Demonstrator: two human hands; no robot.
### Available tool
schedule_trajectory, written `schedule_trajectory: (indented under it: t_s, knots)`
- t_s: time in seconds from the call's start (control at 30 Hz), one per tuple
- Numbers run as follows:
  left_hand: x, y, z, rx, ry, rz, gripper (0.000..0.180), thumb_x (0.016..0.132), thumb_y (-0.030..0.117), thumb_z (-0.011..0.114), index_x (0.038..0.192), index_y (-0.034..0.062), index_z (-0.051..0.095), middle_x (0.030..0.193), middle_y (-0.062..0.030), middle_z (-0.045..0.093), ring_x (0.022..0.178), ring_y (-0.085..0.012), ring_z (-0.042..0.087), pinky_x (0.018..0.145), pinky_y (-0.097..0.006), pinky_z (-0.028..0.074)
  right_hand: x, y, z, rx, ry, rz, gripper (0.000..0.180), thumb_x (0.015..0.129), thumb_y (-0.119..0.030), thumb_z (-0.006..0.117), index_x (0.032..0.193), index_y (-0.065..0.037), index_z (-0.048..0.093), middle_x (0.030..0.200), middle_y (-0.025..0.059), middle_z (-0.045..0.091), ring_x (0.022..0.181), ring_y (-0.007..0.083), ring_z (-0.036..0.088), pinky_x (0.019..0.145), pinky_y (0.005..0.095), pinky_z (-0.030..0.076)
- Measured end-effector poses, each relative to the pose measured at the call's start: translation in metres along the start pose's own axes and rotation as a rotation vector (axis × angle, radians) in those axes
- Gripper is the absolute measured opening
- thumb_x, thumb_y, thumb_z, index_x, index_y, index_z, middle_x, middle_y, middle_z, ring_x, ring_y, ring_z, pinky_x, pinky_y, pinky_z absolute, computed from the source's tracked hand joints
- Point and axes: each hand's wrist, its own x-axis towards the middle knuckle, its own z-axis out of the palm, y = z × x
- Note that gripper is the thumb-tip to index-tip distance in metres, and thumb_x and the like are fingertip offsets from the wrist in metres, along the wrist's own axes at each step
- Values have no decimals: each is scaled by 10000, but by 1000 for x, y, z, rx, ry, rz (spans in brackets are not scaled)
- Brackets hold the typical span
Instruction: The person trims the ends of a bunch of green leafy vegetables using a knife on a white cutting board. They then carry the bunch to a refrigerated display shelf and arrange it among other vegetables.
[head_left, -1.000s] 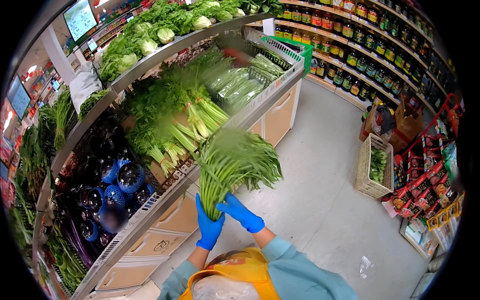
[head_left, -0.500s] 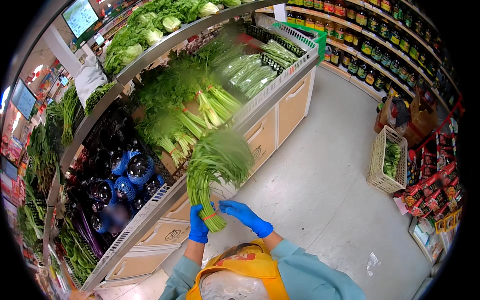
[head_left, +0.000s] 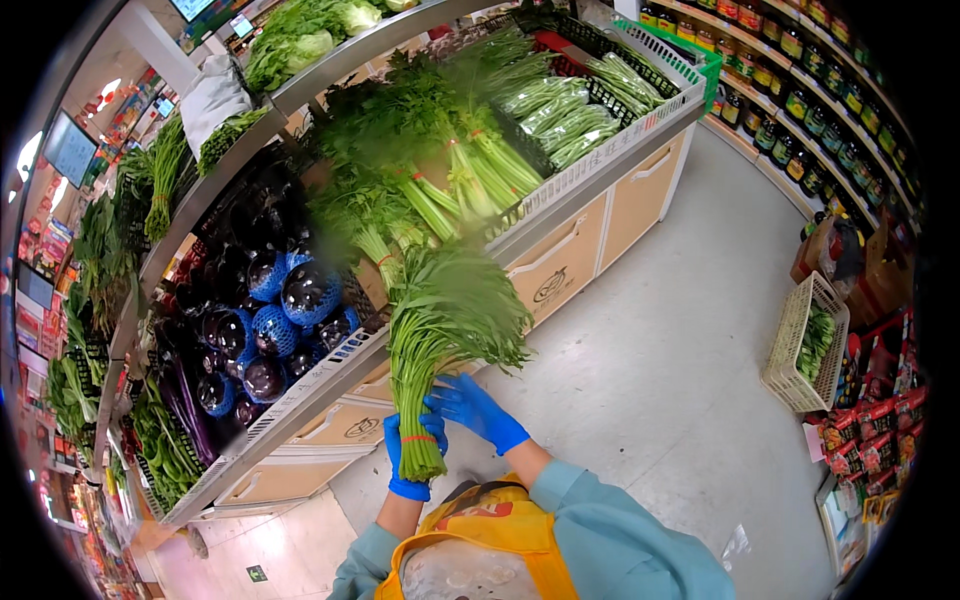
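Note:
In blue gloves, both my hands are in front of the vegetable stand. My left hand is wrapped round the stems of a bunch of long-stemmed leafy greens. A red band ties the stems near their cut ends, which point down toward me. The narrow leaves droop to the right at the top and are partly blurred. Just right of the stems, my right hand is open, its fingers stretched toward the bunch; whether they touch it I cannot tell.
Banded celery and bagged green beans lie on the stand beyond the bunch. Left of them are round dark eggplants in blue netting. A cream basket with greens stands on the floor at right. Jars line shelves at the far right.
The bunch has turned more upright in my left hand, with its banded stem ends now pointing straight down. My right hand's fingers have spread beside the stems. The view has shifted left.

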Motion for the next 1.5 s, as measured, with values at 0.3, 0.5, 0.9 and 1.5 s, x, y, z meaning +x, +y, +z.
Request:
schedule_trajectory:
  t_s: [0.3, 0.5, 0.9, 1.5]
  knots:
    - [-32, 28, 17, 22, -59, -207, 519, 774, 252, 523, 1232, 33, 416, 1057, -96, 523, 750, -153, 518, 702, -283, 487, 77, 5, 29, 557, -25, -249, 594, 899, -501, 425, 1335, -99, 385, 1344, 116, 420, 1196, 294, 421, 1003, 451, 356]
    - [-38, 99, 3, 582, -44, -228, 587, 788, 291, 481, 1288, -3, 394, 1157, -164, 536, 876, -242, 567, 797, -359, 487, 115, 38, 16, -157, 34, -478, 384, 894, -242, 515, 1214, -30, 494, 1177, 125, 561, 1038, 246, 559, 922, 377, 451]
    - [-81, 172, 26, 1344, -133, 69, 641, 844, 255, 543, 1383, 34, 275, 1309, -163, 441, 1137, -288, 494, 970, -382, 395, 100, 51, 125, -202, 25, -580, 376, 904, -182, 496, 1256, -53, 465, 1222, 98, 528, 1084, 238, 524, 935, 381, 434]
    - [-54, 133, 44, 1854, -119, 389, 1126, 685, 299, 787, 1446, 135, -27, 1448, -175, 164, 1305, -330, 256, 1037, -446, 289, 82, 55, 40, -775, 294, -723, 371, 944, -169, 427, 1296, -54, 413, 1254, 97, 492, 1122, 218, 488, 952, 355, 409]
